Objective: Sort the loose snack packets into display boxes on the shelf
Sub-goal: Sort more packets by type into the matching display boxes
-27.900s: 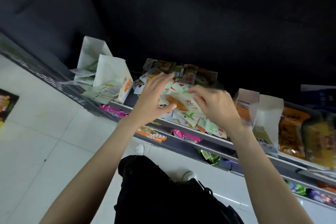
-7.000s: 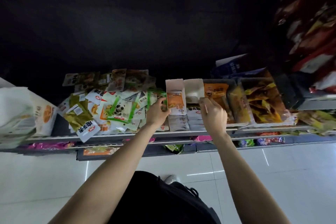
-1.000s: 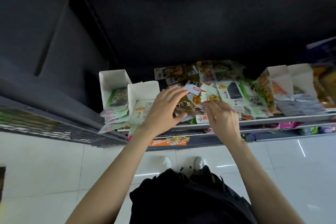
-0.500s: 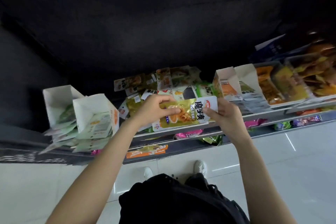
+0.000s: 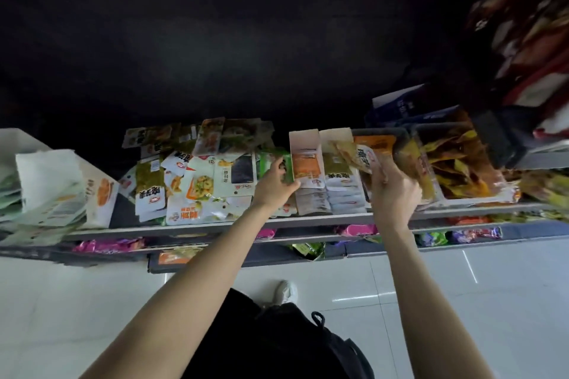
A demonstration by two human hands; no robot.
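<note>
**Holding a snack packet over the display boxes**

A yellow-green snack packet (image 5: 358,155) is held in the right hand (image 5: 392,186), the fingers and thumb curled round its near end. The packet is tilted, and its far end lies above the opening of the second white display box (image 5: 337,140), just beyond the fingertips. Stacked pale packets are seen in that box below the fingers.

The left hand (image 5: 275,183) is placed against the left wall of the first white display box (image 5: 304,140). Its thumb is pressed on the box's near left corner and its fingers are curled at the wall beside a green packet (image 5: 269,163); whether the wall is truly gripped cannot be told. An orange packet (image 5: 308,168) is seen inside this box, just right of the fingers.

A heap of loose packets (image 5: 197,175) is spread on the shelf (image 5: 323,220) to the left of the left hand. Further left, two more white boxes (image 5: 49,181) are seen, well apart from both hands. Right of the right hand, clear bins of yellow snacks (image 5: 455,163) are noted.
</note>
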